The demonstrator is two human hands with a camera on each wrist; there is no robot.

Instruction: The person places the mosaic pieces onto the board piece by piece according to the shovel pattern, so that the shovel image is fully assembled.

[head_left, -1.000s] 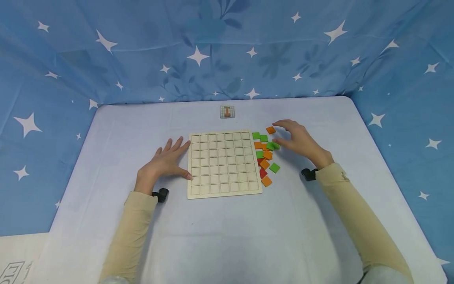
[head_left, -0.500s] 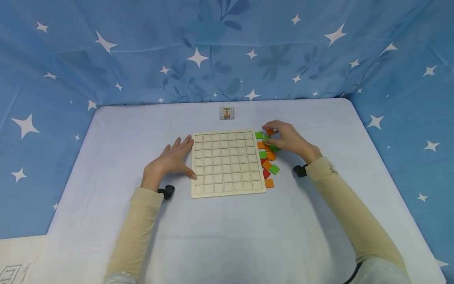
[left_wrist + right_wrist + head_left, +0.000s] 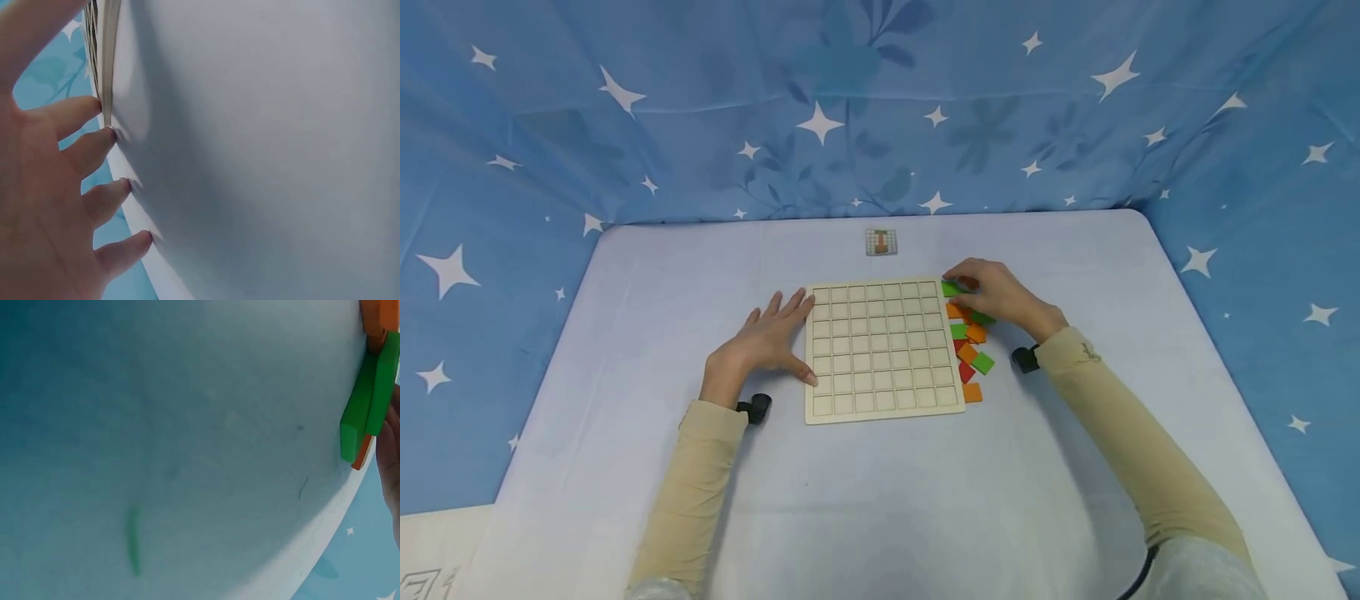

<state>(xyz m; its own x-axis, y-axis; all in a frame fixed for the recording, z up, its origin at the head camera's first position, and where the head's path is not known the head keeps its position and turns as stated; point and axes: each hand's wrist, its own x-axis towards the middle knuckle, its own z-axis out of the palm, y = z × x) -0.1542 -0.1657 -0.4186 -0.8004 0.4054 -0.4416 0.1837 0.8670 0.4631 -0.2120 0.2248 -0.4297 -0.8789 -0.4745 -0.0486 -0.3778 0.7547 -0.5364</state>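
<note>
A square wooden grid board point(image 3: 883, 350) lies flat on the table. My left hand point(image 3: 763, 340) is at its left side, fingers spread, with thumb and index finger on the board's edge. In the left wrist view the fingertips point(image 3: 106, 134) meet the board's side point(image 3: 109, 56) and the table. Against the right edge lie loose green, orange and red square tiles point(image 3: 967, 353), some overlapping. My right hand point(image 3: 996, 293) arches over the upper tiles, its thumb and forefinger apart with green and orange tiles between and below. In the right wrist view, green tiles point(image 3: 360, 409) stand beside its fingers.
Behind the board lies a small patterned card point(image 3: 882, 242). A white cloth covers the table point(image 3: 880, 508). Blue star-printed fabric point(image 3: 880, 108) hangs at the back and sides. Each wrist carries a small black camera, such as the right wrist camera point(image 3: 1024, 359).
My right hand has moved left over the upper tiles, and the tiles have bunched closer to the board. The board and my left hand have shifted slightly right.
</note>
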